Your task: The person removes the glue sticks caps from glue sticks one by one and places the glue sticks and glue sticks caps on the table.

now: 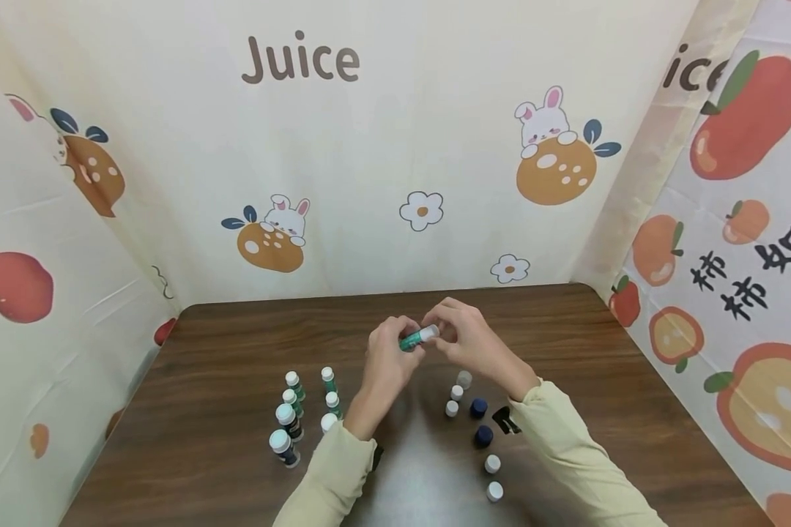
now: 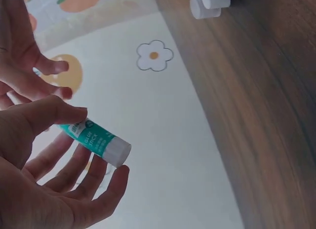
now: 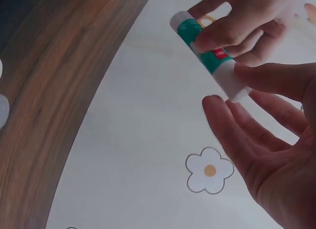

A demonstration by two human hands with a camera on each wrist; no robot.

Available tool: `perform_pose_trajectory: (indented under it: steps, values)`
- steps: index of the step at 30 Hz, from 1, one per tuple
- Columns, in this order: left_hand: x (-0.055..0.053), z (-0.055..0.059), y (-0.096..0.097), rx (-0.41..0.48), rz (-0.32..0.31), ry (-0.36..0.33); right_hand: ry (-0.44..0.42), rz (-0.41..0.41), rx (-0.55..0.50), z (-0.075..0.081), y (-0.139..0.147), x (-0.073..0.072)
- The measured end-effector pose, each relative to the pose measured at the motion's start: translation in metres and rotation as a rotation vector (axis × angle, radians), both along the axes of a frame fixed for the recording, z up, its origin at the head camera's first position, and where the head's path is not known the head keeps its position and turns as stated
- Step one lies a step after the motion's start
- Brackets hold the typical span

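My left hand [image 1: 389, 355] grips a green glue stick [image 2: 89, 135] round its middle, its label facing up in the left wrist view. One white end [image 2: 117, 151] sticks out past the left fingers. At the other end is a white cap [image 3: 229, 81], with my right hand [image 1: 471, 337] around it. The right thumb [image 3: 269, 78] rests against the cap, and the fingertips are close below its rim. Both hands are raised over the far part of the table, and the stick lies tilted between them.
Left of the left arm stand several upright tubes [image 1: 288, 419], green or dark blue with white tops, in two rows. Small white caps [image 1: 492, 464] and dark blue caps [image 1: 483, 436] lie near the right forearm. A printed curtain [image 1: 382, 161] borders the brown table [image 1: 224, 351].
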State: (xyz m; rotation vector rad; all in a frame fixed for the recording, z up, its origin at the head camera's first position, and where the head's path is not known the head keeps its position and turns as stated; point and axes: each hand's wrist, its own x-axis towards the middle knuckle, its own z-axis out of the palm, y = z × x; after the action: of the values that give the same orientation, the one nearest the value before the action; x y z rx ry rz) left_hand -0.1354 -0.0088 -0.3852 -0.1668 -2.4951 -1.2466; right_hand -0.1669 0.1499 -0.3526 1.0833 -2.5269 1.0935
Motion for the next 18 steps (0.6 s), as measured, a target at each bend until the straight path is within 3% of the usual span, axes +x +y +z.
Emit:
perform_pose_trajectory:
  steps: [7, 18]
  values:
    - [0.014, 0.005, -0.003, -0.051, -0.017, 0.000, -0.024, 0.021, -0.003, 0.000, -0.001, 0.012]
    - [0.020, 0.005, -0.010, -0.063, -0.012, 0.027, 0.030, 0.056, -0.061, 0.006, 0.005, 0.015]
